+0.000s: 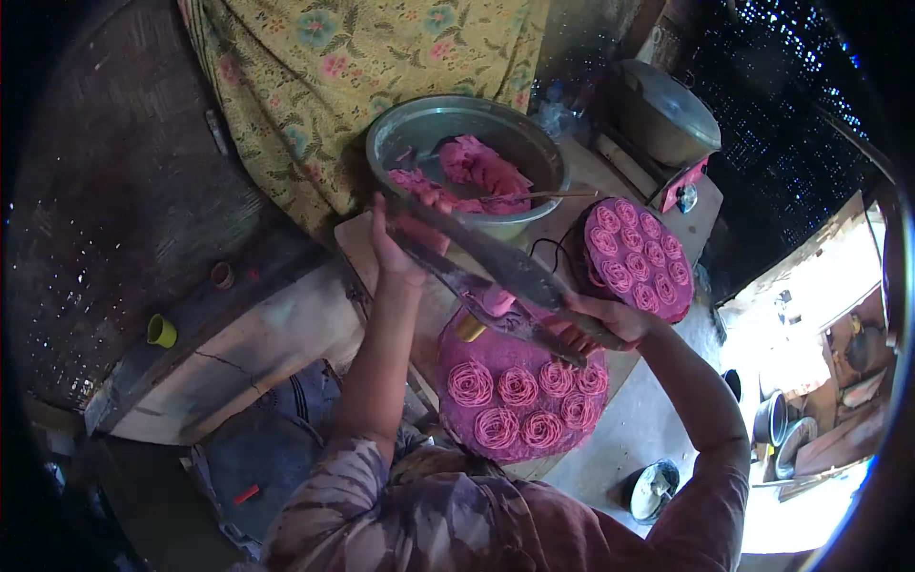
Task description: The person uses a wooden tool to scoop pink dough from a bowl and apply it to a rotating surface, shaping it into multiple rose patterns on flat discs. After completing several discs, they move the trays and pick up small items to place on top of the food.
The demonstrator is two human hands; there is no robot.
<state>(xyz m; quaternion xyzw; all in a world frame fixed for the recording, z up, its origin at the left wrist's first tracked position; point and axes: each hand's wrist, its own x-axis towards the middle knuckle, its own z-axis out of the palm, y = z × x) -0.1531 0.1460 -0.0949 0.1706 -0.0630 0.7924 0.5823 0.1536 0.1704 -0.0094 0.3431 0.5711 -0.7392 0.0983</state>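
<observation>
Two-lever press above round mat

We grip the levers with the left hand at the far end and the right hand at the near end. For uniform rosettes, we should squeeze evenly and aim at bare mat. The mat sits on the table, near a metal basin; patterned cloth hangs behind.

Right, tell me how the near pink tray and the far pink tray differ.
The near tray shows fewer coils than the far tray. The near tray is partly hidden by the long dark tool; the far tray's top is uncovered. The near tray looks larger here than the far tray. Both are round and pink.
</observation>
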